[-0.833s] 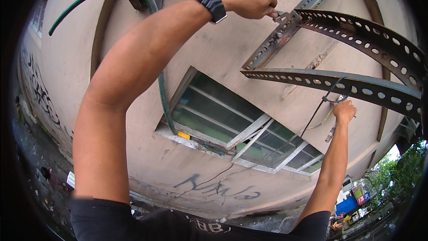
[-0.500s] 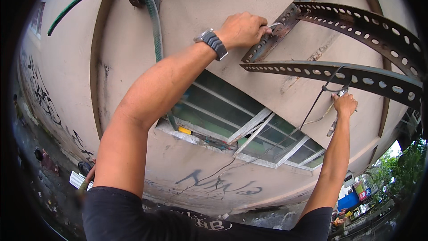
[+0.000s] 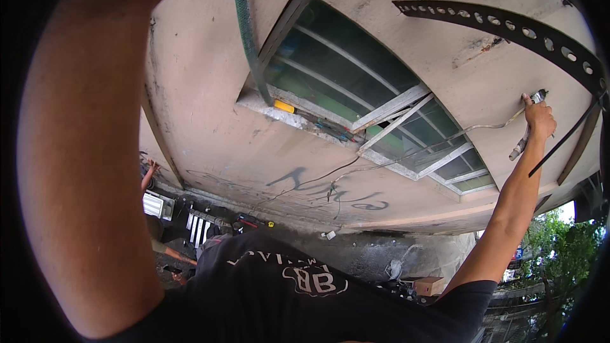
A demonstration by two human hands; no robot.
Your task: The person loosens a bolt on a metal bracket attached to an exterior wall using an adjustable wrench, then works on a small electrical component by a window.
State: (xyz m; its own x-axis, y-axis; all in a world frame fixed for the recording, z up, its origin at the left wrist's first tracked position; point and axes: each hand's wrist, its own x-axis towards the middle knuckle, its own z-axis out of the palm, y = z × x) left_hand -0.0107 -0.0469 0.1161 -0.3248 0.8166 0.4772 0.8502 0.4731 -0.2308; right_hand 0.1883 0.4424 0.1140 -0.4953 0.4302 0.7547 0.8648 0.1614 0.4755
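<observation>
My right hand (image 3: 540, 119) is closed round a worn grey, rod-shaped thing (image 3: 518, 148), its dark tip above my fingers and its scuffed end below. A thin pale cable (image 3: 470, 129) runs to this hand from the window; its exact kind is unclear. Above my hand is a rusty slotted angle bar (image 3: 495, 21), apart from it. A black strap (image 3: 567, 134) hangs beside my right forearm. My left arm (image 3: 89, 152) rises along the left side and passes out at the top, so my left hand is hidden from view.
A louvred window (image 3: 356, 57) has tools and a yellow-handled item (image 3: 284, 107) on its ledge. A green hose (image 3: 243, 19) hangs beside it. Another person's hand (image 3: 152, 165) shows at lower left. A cardboard box (image 3: 429, 286) stands on the ground below.
The view has tipped lower. My left hand has left the slotted bracket and passed out of the picture. My right hand, holding the rod-shaped thing, now shows clear of the lower bar.
</observation>
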